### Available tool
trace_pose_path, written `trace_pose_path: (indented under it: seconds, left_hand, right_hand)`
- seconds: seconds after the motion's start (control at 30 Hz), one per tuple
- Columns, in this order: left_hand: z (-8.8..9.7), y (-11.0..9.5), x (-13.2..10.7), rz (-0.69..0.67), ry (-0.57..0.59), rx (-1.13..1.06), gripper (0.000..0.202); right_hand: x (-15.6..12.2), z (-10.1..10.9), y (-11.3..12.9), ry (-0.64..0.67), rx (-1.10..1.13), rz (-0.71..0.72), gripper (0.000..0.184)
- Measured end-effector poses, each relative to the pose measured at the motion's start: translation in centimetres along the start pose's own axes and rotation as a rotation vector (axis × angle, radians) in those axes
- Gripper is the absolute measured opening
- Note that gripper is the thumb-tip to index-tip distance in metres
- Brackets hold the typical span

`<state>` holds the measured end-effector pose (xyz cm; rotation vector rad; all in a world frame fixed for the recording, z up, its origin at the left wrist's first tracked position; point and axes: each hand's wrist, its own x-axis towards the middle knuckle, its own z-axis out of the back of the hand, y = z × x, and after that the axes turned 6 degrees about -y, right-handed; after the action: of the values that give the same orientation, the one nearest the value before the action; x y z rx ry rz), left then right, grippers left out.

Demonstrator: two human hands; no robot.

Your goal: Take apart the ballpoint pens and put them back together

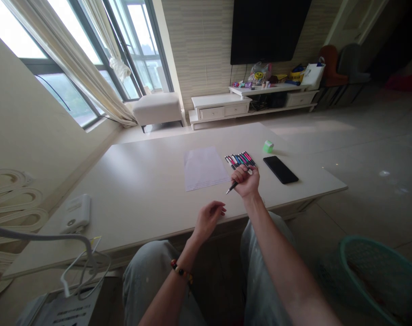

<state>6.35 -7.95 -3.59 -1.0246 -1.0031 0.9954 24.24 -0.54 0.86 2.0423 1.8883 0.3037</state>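
Note:
My right hand (pixel 247 182) is closed around a dark pen (pixel 232 186), its silver tip pointing down and to the left above the table. Just behind that hand lies a row of pens (pixel 240 159) with pink, blue and black barrels, partly covered by my fingers. My left hand (pixel 210 218) is at the table's near edge, its fingers loosely bent and slightly apart, with nothing visible in them. Beyond it, a sheet of white paper (pixel 206 168) lies flat on the white table (pixel 141 190), left of the pens.
Right of the pens are a black phone (pixel 281 170) and a small green-and-white object (pixel 268 146). A white device (pixel 76 213) stands at the table's left end, near a grey cable (pixel 39 236). A green basket (pixel 348 262) is on the floor at right.

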Motion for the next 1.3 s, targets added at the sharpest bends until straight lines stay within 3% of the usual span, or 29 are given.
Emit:
trace_pose_path:
  seconds: [0.13,0.3,0.37,0.43,0.5,0.67,0.83,1.07,1.3]
  left_hand:
    - [0.6,0.2,0.7,-0.199,-0.088,0.415,0.023]
    - [1.0,0.8,2.0,-0.308,-0.082,0.872,0.035]
    - [0.9,1.2,2.6,-0.312,-0.076,0.989,0.04]
    - [0.8,1.5,3.0,-0.295,-0.081,1.072,0.044]
    - [0.7,1.7,3.3,-0.263,-0.083,1.118,0.046]
    - [0.6,2.0,3.2,-0.226,-0.076,1.147,0.048]
    - [0.5,1.8,3.0,-0.225,-0.086,1.153,0.047]
    - [0.4,1.8,3.1,-0.219,-0.094,1.154,0.046]
    - [0.3,1.8,3.0,-0.218,-0.096,1.143,0.047]
  right_hand:
    - [1.1,-1.1,0.5,0.027,-0.044,-0.096,0.019]
    - [3.3,-1.4,-0.3,0.012,-0.507,-0.249,0.038]
    - [4.2,-1.0,-1.2,0.013,-0.721,-0.192,0.034]
    - [5.0,-0.6,-2.2,-0.017,-0.878,-0.038,0.027]
    - [5.6,-0.4,-3.2,-0.046,-0.959,0.072,0.024]
    - [6.7,0.0,-5.0,0.079,-1.207,0.08,0.021]
    - [7.4,1.2,-6.2,0.115,-1.343,0.105,0.029]
    - [7.9,3.2,-7.4,-0.026,-1.624,0.424,0.022]
    - [8.0,3.3,-7.9,-0.013,-1.764,0.467,0.024]
